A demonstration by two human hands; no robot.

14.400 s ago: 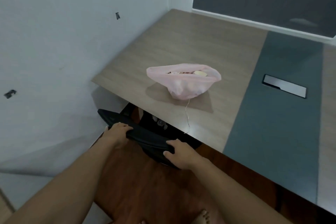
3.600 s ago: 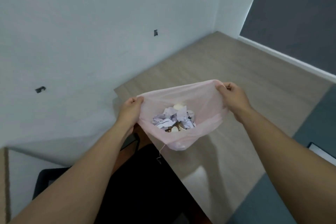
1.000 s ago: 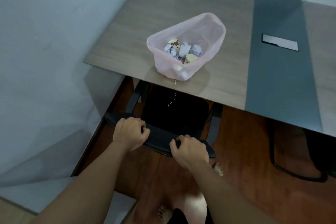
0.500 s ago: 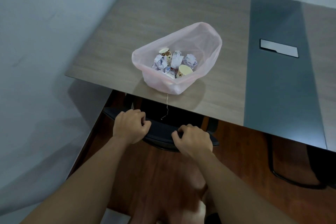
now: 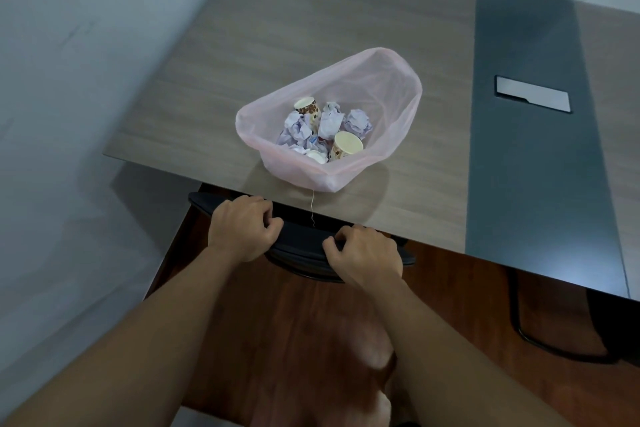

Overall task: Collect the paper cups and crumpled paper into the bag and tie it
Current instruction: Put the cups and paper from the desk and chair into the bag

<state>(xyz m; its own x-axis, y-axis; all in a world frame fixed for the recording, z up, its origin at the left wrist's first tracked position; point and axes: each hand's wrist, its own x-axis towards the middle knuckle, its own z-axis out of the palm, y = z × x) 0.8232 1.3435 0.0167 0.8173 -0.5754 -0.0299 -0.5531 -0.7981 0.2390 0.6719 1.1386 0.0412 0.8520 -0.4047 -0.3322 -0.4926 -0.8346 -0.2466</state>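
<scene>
A thin pink bag (image 5: 384, 90) stands open on the wooden table (image 5: 311, 21) near its front edge. Inside lie paper cups (image 5: 347, 144) and several balls of crumpled paper (image 5: 358, 121). A thin string (image 5: 312, 208) hangs from the bag's bottom over the table edge. My left hand (image 5: 244, 227) and my right hand (image 5: 363, 258) both grip the top of a black chair back (image 5: 301, 239), below and in front of the bag.
A white wall (image 5: 69, 80) runs along the left. A dark grey strip (image 5: 533, 135) with a silver cable hatch (image 5: 532, 99) crosses the table on the right. A black chair base (image 5: 561, 343) stands on the brown floor at right.
Both hands kept hold of the chair back while it slid further under the table. The view moved closer to the table; the bag stays put.
</scene>
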